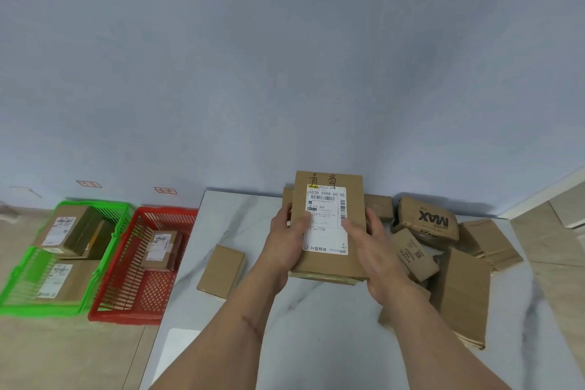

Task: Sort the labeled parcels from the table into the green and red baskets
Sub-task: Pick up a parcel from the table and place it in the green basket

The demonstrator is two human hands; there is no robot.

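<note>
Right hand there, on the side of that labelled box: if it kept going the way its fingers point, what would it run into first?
Probably the small brown box by the wall, just beyond the right hand holding the labelled parcel; depth is hard to judge.

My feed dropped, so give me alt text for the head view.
Both hands, left hand and right hand, hold a labeled parcel upright over the marble table. More boxes lie right; green basket and red basket sit left on the floor.
</note>
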